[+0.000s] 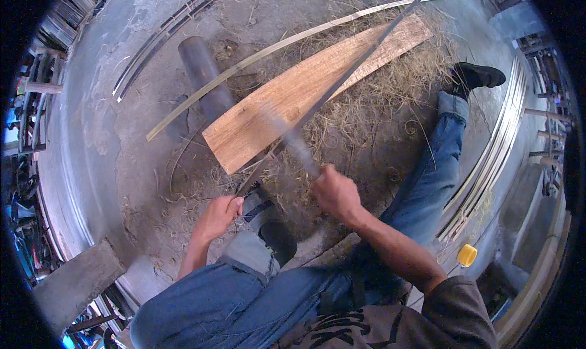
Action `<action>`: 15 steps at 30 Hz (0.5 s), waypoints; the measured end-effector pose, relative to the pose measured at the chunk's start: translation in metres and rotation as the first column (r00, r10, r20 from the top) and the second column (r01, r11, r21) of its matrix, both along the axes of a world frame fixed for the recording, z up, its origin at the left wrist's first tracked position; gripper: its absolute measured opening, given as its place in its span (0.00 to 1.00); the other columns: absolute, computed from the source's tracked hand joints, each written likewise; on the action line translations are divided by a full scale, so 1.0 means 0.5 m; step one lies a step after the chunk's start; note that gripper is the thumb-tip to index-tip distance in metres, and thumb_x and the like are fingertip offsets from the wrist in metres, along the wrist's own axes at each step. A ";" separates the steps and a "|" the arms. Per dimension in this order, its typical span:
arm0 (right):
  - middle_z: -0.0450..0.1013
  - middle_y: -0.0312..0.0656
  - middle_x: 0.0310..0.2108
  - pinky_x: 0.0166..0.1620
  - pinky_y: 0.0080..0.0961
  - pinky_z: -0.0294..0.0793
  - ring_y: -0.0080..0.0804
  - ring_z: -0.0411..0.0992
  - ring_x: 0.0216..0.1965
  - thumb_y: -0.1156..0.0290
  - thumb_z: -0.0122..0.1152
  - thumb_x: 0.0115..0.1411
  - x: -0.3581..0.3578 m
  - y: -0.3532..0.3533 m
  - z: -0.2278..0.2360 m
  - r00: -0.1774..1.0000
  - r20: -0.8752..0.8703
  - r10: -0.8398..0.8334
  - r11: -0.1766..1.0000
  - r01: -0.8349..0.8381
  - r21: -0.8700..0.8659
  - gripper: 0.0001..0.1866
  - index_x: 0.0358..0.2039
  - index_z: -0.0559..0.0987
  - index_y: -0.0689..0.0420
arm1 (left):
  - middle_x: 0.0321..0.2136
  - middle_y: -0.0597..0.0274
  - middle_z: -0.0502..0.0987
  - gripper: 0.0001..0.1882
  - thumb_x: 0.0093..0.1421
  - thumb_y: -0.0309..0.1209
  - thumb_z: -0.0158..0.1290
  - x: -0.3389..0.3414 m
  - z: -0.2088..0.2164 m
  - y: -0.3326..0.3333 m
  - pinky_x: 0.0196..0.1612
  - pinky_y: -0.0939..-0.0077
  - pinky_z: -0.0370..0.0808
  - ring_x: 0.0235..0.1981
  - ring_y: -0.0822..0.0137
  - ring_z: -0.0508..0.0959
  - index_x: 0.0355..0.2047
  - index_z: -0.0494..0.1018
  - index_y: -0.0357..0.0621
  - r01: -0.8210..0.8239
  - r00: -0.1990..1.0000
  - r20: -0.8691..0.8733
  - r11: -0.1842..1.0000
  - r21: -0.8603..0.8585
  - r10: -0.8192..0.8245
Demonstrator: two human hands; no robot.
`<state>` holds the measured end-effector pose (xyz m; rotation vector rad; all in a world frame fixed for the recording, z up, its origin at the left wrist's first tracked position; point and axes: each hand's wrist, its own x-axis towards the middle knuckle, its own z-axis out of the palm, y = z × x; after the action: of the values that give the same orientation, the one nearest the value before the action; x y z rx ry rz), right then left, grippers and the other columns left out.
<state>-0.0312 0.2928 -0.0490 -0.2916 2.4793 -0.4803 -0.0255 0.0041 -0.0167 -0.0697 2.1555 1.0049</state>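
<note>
Strip [360, 64], long and dark, slanted across the wooden board [314, 83], its near end pinched by your left hand [215, 219]; your right hand [336, 193] clenched a motion-blurred tool [299, 146]; shavings [360, 135] littered the floor [146, 93] beyond.

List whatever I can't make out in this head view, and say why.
Head view:
- Shape of the tool in the right hand: smeared by motion blur; its grip is covered by the fingers.
- Far end of the dark strip: cut off by the top edge.
- Strip's near tip: covered by the left hand.
- Lower end of the dark cylinder: hidden by the wooden board.
</note>
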 end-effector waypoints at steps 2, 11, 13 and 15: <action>0.70 0.48 0.23 0.28 0.42 0.73 0.51 0.72 0.25 0.69 0.52 0.50 0.006 0.005 0.035 0.959 0.015 -0.283 0.946 0.282 -0.157 0.09 0.27 0.67 0.60 | 0.13 0.59 0.68 0.22 0.61 0.42 0.39 0.008 -0.001 0.004 0.25 0.69 0.65 0.18 0.65 0.68 0.20 0.69 0.38 -0.027 1.000 0.000 1.000 0.016 0.027; 0.72 0.47 0.19 0.22 0.36 0.71 0.43 0.72 0.21 0.70 0.53 0.50 -0.072 0.267 -0.198 0.898 -0.398 0.185 0.966 -0.242 -0.096 0.09 0.26 0.72 0.63 | 0.13 0.60 0.67 0.23 0.62 0.44 0.38 0.056 0.004 -0.039 0.25 0.71 0.64 0.18 0.66 0.67 0.19 0.68 0.38 -0.024 0.999 0.029 0.995 -0.095 0.027; 0.73 0.45 0.24 0.25 0.34 0.72 0.37 0.72 0.21 0.68 0.54 0.50 -0.153 0.309 -0.207 0.884 -0.423 0.199 0.975 -0.138 0.172 0.10 0.27 0.73 0.64 | 0.14 0.60 0.68 0.24 0.62 0.44 0.37 0.082 0.005 -0.070 0.25 0.72 0.64 0.18 0.66 0.67 0.19 0.68 0.38 -0.070 0.995 0.059 0.993 -0.092 0.076; 0.74 0.46 0.28 0.29 0.35 0.72 0.40 0.73 0.24 0.64 0.56 0.49 -0.280 0.382 -0.119 0.934 -0.350 0.070 0.940 0.056 0.338 0.14 0.31 0.74 0.62 | 0.14 0.60 0.68 0.25 0.62 0.45 0.37 0.096 0.000 -0.095 0.26 0.72 0.65 0.18 0.67 0.68 0.19 0.69 0.38 -0.092 0.993 0.062 0.994 -0.057 0.096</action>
<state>-0.1711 0.4839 -0.1086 -0.2628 2.8557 0.0234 0.0227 -0.0436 -0.0169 -0.2284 2.1364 0.9840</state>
